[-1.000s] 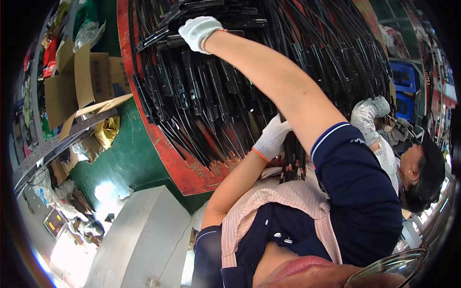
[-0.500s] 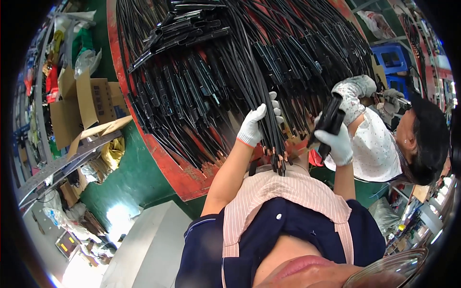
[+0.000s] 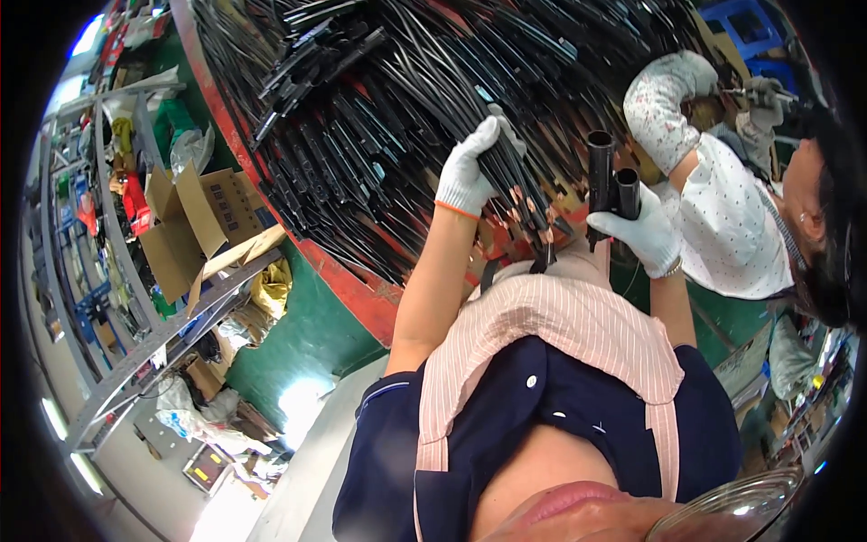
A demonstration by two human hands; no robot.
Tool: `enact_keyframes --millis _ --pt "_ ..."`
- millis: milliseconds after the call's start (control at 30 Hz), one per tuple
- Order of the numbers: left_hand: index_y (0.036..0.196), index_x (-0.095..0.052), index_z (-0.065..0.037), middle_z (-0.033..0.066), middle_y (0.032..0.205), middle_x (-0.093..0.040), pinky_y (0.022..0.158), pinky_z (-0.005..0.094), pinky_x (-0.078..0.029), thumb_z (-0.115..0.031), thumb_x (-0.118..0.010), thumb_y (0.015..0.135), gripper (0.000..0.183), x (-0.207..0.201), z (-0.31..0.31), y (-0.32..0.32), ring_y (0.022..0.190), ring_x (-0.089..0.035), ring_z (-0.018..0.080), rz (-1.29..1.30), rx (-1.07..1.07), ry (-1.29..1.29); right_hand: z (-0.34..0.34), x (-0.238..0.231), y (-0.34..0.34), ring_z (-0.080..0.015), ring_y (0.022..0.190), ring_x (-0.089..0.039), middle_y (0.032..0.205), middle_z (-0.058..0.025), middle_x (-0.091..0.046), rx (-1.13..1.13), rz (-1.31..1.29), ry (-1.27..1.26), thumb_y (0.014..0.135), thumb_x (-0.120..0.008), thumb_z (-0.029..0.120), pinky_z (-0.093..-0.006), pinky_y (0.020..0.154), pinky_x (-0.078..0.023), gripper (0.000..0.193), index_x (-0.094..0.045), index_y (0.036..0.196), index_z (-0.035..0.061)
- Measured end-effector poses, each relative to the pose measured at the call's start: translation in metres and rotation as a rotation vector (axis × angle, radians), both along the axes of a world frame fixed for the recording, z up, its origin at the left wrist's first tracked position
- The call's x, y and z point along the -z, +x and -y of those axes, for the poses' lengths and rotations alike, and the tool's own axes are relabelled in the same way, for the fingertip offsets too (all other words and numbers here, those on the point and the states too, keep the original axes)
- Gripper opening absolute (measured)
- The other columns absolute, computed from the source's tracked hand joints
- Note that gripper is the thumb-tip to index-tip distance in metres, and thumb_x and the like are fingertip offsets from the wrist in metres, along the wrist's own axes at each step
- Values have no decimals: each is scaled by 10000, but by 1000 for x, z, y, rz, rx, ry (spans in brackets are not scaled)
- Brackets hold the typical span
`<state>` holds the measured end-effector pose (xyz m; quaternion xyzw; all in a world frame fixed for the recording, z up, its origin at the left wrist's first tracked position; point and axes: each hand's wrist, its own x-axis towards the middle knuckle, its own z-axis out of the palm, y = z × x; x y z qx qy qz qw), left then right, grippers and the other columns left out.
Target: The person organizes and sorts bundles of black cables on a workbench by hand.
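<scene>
My left hand (image 3: 470, 172), in a white knit glove with an orange cuff edge, is closed around a bundle of black cables (image 3: 442, 81). Bare copper ends (image 3: 526, 206) stick out of the bundle on my side. To the right, my gloved right hand (image 3: 646, 237) grips black tubes (image 3: 601, 172), with at least two round open ends showing. The tubes are apart from the cable ends. Many more black cables with long black sleeves (image 3: 361, 149) cover the red table (image 3: 366, 303) beyond my hands.
A co-worker in a spotted white top (image 3: 727, 217) stands close at my right, hands over the table. On the left are an open cardboard box (image 3: 221, 208) and metal shelving (image 3: 117, 388). Blue plastic stools (image 3: 745, 32) stand at the far right.
My view has turned, shifting the surroundings. The tubes in my right hand have tipped from slanted to nearly upright, showing their open ends. My left hand keeps its hold on the cables.
</scene>
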<state>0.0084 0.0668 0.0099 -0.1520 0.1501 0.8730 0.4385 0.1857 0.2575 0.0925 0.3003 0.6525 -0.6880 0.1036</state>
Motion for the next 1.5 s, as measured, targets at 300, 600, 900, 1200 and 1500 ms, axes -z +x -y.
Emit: enact_keyframes --millis 300,600,900,1200,1500 --pt "1001 -637 -48 70 857 -644 752 394 -572 -66 -682 871 139 0 -11 -8 812 -651 232 12 51 -209 -4 -40 34 -175 822 -681 935 -88 -705 -317 95 444 703 -828 287 -310 784 -529 577 -624 1215 116" --pt "961 -657 -8 91 843 -654 652 383 -594 -61 -681 870 108 -3 -15 -5 751 -670 245 -16 46 -388 -1 -60 35 -288 784 -686 881 -97 -701 -625 64 645 714 -795 311 -349 717 -540 526 -637 1189 148" --pt "1005 -656 32 120 880 -667 642 381 -602 -43 -675 868 158 0 -11 -5 760 -678 237 5 41 -426 7 -61 -14 -330 821 -692 870 -163 -692 -690 108 660 783 -746 392 -377 719 -534 534 -607 1220 119" --pt "1015 -657 29 122 904 -671 715 375 -600 -56 -678 866 174 -1 -9 -5 786 -677 230 -6 19 -264 -12 -55 -15 -100 819 -619 885 -15 -636 -384 209 -138 800 -768 204 -252 731 -489 502 -602 1237 22" --pt "992 -653 35 114 892 -663 681 371 -604 -26 -667 856 150 -13 -12 -1 783 -675 222 -27 31 -444 12 -59 1 -293 807 -690 913 -139 -699 -647 114 926 756 -784 287 -347 727 -543 568 -582 1275 179"
